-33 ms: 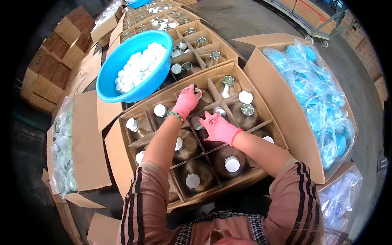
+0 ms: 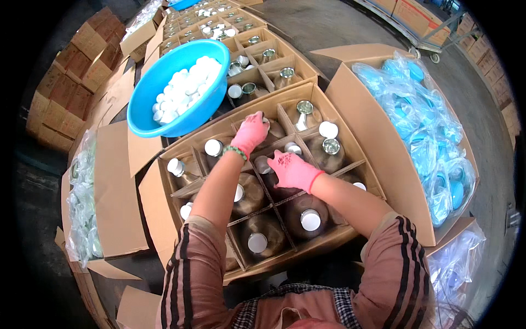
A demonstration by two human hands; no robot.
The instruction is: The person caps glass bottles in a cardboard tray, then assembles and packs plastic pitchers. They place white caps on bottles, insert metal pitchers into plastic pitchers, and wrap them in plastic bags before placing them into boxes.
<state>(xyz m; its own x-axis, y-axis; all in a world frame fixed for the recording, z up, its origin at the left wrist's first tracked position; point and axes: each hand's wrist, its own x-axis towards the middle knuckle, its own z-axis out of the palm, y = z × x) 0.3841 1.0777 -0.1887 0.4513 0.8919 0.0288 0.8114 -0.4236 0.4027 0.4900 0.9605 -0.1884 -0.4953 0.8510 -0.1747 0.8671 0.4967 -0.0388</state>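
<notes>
A divided cardboard box holds several smoky glass bottles with silvery necks. White caps sit on many of them; an uncapped silvery mouth shows at right. My left hand, in a pink glove, is closed around the top of a bottle in a far-middle compartment. Its fingers mostly cover that top. My right hand, also pink-gloved, curls over the compartment nearer me, fingertips against a white cap. The palm hides part of this grip. Another white cap stands just beyond its fingers.
A blue basin of loose white caps rests at the far left on the boxes. To the right stands an open carton of bagged blue items; at left, a carton with bagged pale-green ones. More divided boxes stretch away behind.
</notes>
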